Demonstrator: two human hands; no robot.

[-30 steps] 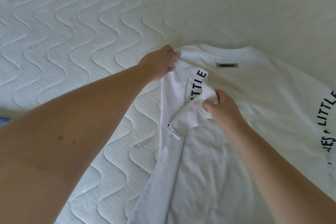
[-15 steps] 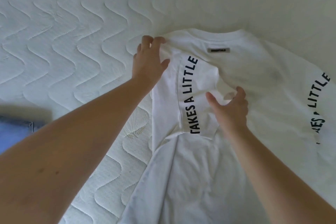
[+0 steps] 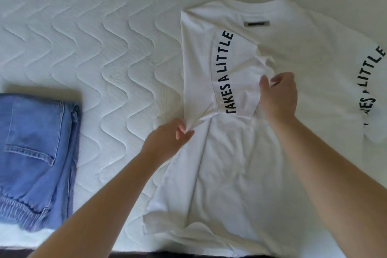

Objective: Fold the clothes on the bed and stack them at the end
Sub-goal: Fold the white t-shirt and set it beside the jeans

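Head view: white quilted mattress (image 3: pixel 104 37) under T-shirt (image 3: pixel 240 163), jeans (image 3: pixel 35 153).

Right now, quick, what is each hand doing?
Left hand: pinches the folded side edge of the white T-shirt.
Right hand: pinches the edge of the folded-in sleeve.
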